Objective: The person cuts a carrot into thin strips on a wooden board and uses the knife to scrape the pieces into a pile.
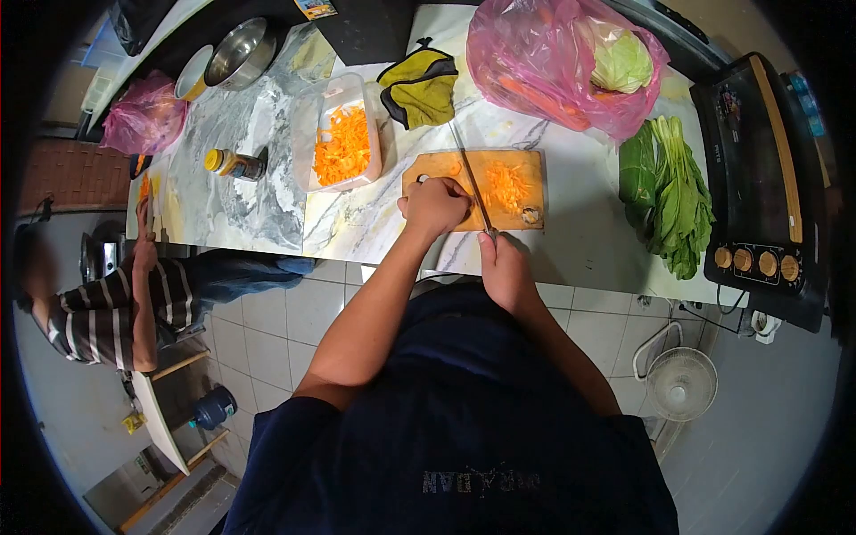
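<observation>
Our right hand (505, 267) is closed around the handle of one knife (473, 183) at the near edge of the counter. The blade runs from the hand toward 11 o'clock, its long axis slanting across the single wooden cutting board (522, 165), tip beyond the board's far edge. Our left hand (435, 205) lies at 10 o'clock from the right hand, fingers curled down on the board just left of the blade; whether it pins a carrot piece we cannot tell. One heap of shredded carrot (508, 185) sits on the board at 3 o'clock from the left hand, touching the blade's right side. At 10 o'clock from the board stands one clear tub (357, 98) holding more orange shreds; at 12 o'clock lies one yellow-green cloth (421, 85). One pink bag (535, 62) with cabbage rests at 1 o'clock, one bunch of leafy greens (673, 192) at 3 o'clock, one cooktop (758, 178) beyond it. A second person's hand (143, 254) rests at the counter's far left.
</observation>
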Demonstrator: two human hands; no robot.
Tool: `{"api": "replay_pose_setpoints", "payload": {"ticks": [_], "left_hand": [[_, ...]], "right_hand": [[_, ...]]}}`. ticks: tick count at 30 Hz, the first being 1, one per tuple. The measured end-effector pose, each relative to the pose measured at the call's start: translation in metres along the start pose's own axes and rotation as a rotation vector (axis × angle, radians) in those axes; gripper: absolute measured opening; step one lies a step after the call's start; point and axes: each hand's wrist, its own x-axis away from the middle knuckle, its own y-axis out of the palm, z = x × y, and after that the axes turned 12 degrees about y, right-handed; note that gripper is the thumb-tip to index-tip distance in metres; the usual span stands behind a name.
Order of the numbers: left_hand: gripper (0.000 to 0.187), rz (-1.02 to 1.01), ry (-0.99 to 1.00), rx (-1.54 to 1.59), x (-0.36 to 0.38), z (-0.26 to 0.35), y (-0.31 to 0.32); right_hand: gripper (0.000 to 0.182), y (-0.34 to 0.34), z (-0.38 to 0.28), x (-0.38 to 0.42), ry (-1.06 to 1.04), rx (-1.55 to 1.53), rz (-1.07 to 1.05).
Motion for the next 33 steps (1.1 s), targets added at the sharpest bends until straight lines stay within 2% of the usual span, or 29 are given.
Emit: {"api": "replay_pose_setpoints", "payload": {"ticks": [11,18,20,27,33], "left_hand": [[0.024,0.023,0.018,0.002,-0.001,-0.004,0.005],[0.023,0.025,0.013,-0.015,-0.002,-0.005,0.006],[0.023,-0.083,-0.027,0.112,-0.002,-0.004,0.001],[0.024,-0.091,-0.023,0.106,0.001,0.0,-0.005],[0.024,-0.007,0.032,0.071,0.001,-0.003,0.0]], "right_hand": [[0.044,0.004,-0.001,-0.002,-0.014,0.074,0.03],[0.045,0.004,0.003,-0.001,-0.018,-0.07,0.056],[0.046,0.003,0.005,-0.001,0.009,-0.057,0.061],[0.047,0.002,0.008,-0.001,-0.004,-0.066,0.068],[0.045,0.0,0.006,-0.002,-0.014,-0.052,0.044]]}}
